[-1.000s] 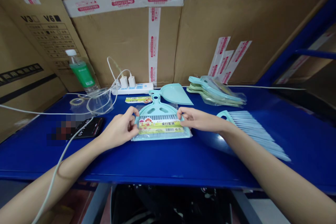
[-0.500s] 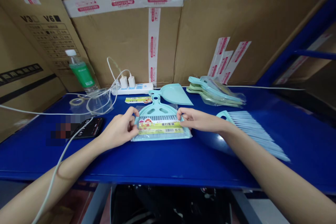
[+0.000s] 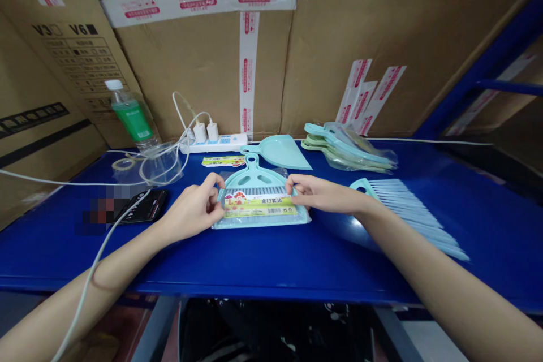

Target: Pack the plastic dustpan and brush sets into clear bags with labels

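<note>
A bagged light-blue dustpan and brush set [image 3: 254, 176] lies flat on the blue table, its handle pointing away from me. Across its lower half runs a printed card label [image 3: 259, 206] under clear plastic. My left hand [image 3: 199, 203] pinches the left edge of the package between thumb and bent fingers. On the opposite edge, my right hand [image 3: 311, 192] grips the package near the label's upper right corner. Bristles show through the plastic just above the label. Beyond my right forearm lies a loose blue hand brush [image 3: 407, 203], partly covered by the arm.
Behind the package rest a loose dustpan [image 3: 282, 151], a second label [image 3: 223, 161] and a white power strip [image 3: 231, 142]. Several bagged sets [image 3: 348, 147] are piled at the back right. To the left are a bottle [image 3: 133, 116], a phone [image 3: 146, 206] and loose white cables.
</note>
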The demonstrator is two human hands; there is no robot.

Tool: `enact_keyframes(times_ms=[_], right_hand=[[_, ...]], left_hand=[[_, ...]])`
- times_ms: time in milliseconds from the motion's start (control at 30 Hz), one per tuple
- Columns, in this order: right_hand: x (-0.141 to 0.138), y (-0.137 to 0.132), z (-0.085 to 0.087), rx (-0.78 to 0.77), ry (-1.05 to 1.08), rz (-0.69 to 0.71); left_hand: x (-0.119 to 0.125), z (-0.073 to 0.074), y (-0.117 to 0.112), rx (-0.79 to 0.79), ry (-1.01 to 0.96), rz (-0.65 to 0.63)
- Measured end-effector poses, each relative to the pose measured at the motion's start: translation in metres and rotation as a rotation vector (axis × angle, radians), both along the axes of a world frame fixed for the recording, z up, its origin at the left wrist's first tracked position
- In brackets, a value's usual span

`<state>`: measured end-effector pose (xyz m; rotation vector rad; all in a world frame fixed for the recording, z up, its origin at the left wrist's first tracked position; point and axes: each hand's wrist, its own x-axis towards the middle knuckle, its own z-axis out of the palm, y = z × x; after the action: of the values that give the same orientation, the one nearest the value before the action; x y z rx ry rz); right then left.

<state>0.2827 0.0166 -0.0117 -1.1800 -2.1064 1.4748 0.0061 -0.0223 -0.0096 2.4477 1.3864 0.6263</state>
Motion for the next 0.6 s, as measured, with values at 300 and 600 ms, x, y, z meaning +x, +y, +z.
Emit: enact_keyframes(times_ms=[300,600], right_hand=[[0.0003,-0.0003,0.0007,-0.017,0.006,-0.003],[0.0013,-0.0001,-0.0002,-0.023,0.012,0.02]], left_hand=[[0.001,0.0021,-0.0005,-0.011,0.01,0.008],[-0.0003,0.0012,-0.0006,-0.012,0.001,-0.009]])
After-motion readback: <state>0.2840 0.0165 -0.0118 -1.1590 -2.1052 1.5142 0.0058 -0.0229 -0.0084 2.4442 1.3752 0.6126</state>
